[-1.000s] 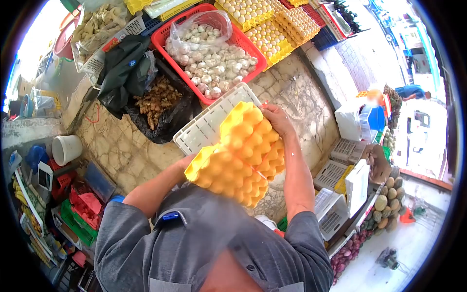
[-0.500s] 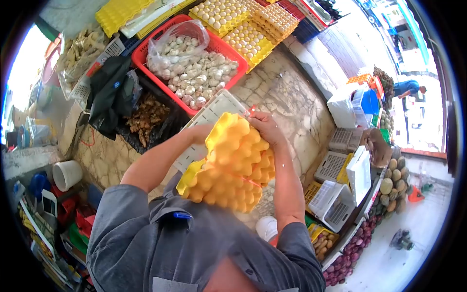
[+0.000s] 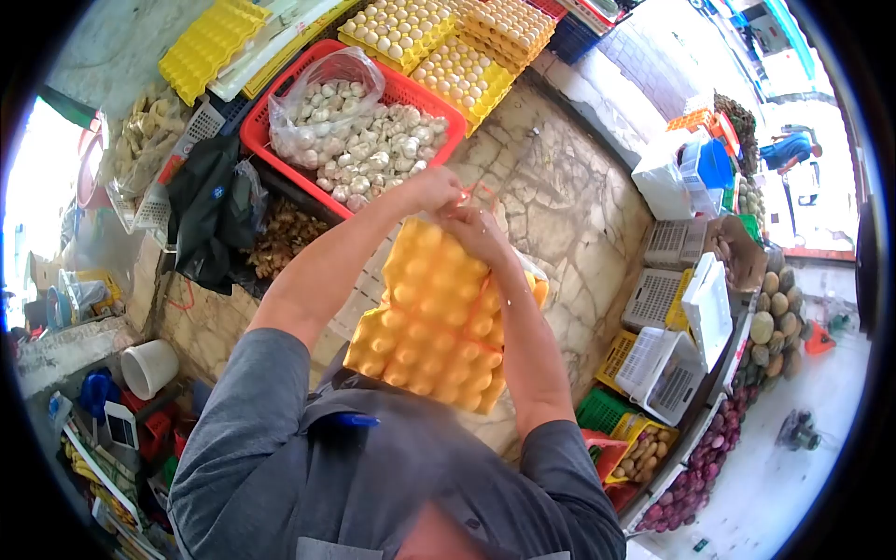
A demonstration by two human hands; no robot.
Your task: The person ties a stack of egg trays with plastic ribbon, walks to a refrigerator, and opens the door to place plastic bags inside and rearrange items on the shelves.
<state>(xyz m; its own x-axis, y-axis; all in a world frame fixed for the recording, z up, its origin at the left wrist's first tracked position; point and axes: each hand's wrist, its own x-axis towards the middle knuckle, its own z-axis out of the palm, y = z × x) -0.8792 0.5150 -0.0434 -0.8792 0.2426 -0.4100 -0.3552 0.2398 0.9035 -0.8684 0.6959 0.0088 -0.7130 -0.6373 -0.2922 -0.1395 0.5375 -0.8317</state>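
Observation:
A yellow-orange egg tray bundle (image 3: 425, 327) is upright in front of my chest, its bumpy face toward me, with thin red string across it. At its top edge my left hand (image 3: 434, 189) pinches the red string, its fingers closed. Right beside it, my right hand (image 3: 474, 231) is closed at the tray's upper edge, also on the string. A loop of red string (image 3: 483, 191) sticks out past the fingers. Whatever lies behind the bundle is mostly hidden.
A red basket of garlic (image 3: 457, 121) stands ahead, with yellow trays of eggs (image 3: 462, 79) beyond. Ginger (image 3: 283, 238) and a dark bag (image 3: 207, 210) are at the left. Crates (image 3: 658, 373), melons (image 3: 763, 327) and red onions (image 3: 695, 467) line the right. A person (image 3: 789, 151) is far right.
My left hand has moved from behind the bundle up to its top edge, next to my right hand. The bundle now shows a flatter face, and the view has shifted slightly.

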